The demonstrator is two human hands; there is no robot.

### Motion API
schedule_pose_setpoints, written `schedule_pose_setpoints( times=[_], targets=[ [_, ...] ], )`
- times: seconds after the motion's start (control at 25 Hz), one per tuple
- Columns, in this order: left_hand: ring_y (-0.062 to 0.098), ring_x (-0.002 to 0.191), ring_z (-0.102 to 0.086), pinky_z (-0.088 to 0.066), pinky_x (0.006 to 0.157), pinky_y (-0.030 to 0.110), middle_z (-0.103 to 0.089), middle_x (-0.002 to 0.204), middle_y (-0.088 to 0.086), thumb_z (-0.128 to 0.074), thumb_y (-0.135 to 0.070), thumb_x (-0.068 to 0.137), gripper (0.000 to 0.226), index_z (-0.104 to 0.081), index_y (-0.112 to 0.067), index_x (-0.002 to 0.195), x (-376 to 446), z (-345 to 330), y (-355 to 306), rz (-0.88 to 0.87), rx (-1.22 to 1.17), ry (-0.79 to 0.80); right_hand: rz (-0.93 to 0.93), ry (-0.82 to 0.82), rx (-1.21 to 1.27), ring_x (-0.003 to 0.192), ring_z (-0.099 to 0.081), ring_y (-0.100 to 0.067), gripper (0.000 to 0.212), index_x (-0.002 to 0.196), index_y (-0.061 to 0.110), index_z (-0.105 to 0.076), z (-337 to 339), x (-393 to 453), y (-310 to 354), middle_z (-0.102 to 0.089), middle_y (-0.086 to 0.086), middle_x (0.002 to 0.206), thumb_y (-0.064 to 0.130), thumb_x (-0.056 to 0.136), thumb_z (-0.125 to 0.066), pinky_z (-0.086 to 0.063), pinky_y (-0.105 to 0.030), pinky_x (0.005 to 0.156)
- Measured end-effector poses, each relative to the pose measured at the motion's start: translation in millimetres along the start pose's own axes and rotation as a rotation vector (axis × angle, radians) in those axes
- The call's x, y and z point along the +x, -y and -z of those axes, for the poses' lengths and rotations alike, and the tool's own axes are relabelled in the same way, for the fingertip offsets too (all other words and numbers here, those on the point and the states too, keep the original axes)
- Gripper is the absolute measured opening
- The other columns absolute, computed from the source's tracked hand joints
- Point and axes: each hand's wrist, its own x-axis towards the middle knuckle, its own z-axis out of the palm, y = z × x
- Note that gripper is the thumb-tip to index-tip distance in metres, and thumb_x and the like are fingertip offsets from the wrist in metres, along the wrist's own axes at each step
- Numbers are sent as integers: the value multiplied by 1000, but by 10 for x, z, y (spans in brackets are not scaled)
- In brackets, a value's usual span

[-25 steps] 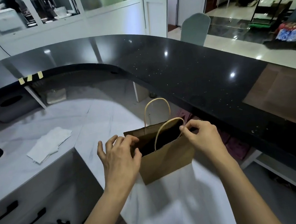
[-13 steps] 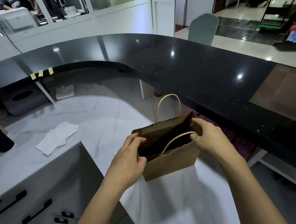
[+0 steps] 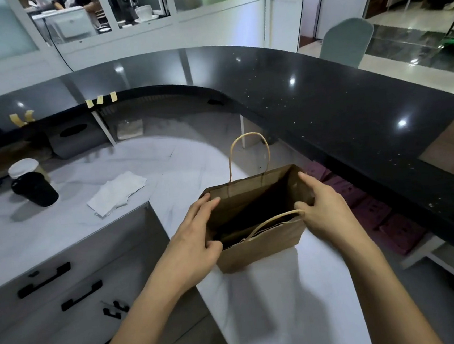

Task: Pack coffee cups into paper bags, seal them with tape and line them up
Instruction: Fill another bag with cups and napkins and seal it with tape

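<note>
White marble-patterned worktop [image 3: 164, 161] is curving beneath a raised black counter [image 3: 324, 101], and glazed partitions are closing off the rear of the room. 1 brown paper bag [image 3: 260, 245] is standing upright on the worktop's near arm, directly in front of the person, with its mouth facing up. The left hand [image 3: 196, 238] is gripping the bag's left edge, thumb on the near side and fingers curled over the rim. The right hand [image 3: 320, 207] is clamping the right edge in the same way, with its thumb beside the near handle, which is folding down across the opening. Both hands are pulling the mouth apart. The far handle is standing upright.

Judged progress: early stage. The bag interior is reading dark, and no cup is showing inside it. 1 black coffee cup [image 3: 34, 184] with a white lid is resting on the worktop's left side, well apart from the bag, near some folded white napkins [image 3: 117, 192]. Several short tape strips [image 3: 101, 99] are hanging from the black counter's edge, apparently unused.

Remaining steps, as a judgement: load the cup, close the mouth, apply tape, and align the bag. No finished bag is identifiable.
</note>
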Motion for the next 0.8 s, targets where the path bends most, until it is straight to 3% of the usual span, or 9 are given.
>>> schedule_pose_setpoints(
  times=[0.12, 0.28, 0.36, 0.44, 0.6, 0.68, 0.8],
  targets=[
    [1, 81, -59, -42, 79, 17, -12, 159, -31, -55, -14, 87, 79, -25, -47, 152, -119, 148, 128, 19, -9, -52, 56, 21, 28, 137, -51, -25, 74, 157, 38, -36, -130, -16, 187, -53, -6, 151, 14, 91, -62, -45, -37, 100],
    [-4, 109, -46, -31, 90, 6, -12, 160, -28, -56, -13, 88, 83, -19, -50, 152, -341, 380, 349, 54, -12, -132, 134, 72, 43, 129, -55, -23, 73, 157, 38, -36, -387, -46, 487, -54, -5, 149, 14, 92, -61, -46, -38, 98],
    [-9, 124, -40, -31, 104, 15, -11, 160, -29, -56, -14, 89, 84, -16, -52, 152, -480, 522, 473, 82, -16, -176, 171, 109, 44, 110, -55, -15, 73, 156, 39, -37, -550, -64, 668, -58, -5, 144, 13, 92, -61, -44, -32, 88],
    [1, 135, -35, -34, 111, 29, -11, 160, -29, -56, -16, 90, 84, -14, -52, 153, -618, 661, 594, 118, -9, -216, 198, 149, 46, 99, -56, -12, 73, 155, 40, -38, -709, -90, 857, -62, -4, 137, 13, 91, -61, -45, -31, 83],
    [8, 136, -40, -39, 108, 32, -11, 159, -31, -56, -16, 90, 83, -14, -54, 152, -905, 938, 908, 189, -24, -281, 253, 217, 36, 89, -60, -9, 72, 154, 41, -40, -1077, -169, 1242, -65, 1, 127, 14, 90, -60, -44, -25, 73],
    [13, 120, -54, -42, 101, 28, -12, 159, -31, -56, -16, 90, 84, -14, -56, 151, -1034, 1089, 1083, 236, -36, -294, 291, 244, 42, 92, -61, -10, 72, 154, 38, -41, -1275, -219, 1438, -65, 2, 132, 13, 90, -60, -43, -23, 73],
    [-8, 93, -57, -46, 92, 27, -15, 158, -29, -57, -15, 90, 87, -12, -59, 150, -1220, 1323, 1336, 283, -65, -326, 340, 303, 36, 99, -58, -13, 72, 156, 37, -38, -1581, -309, 1717, -62, 1, 138, 13, 93, -61, -43, -26, 78]
  ],
)
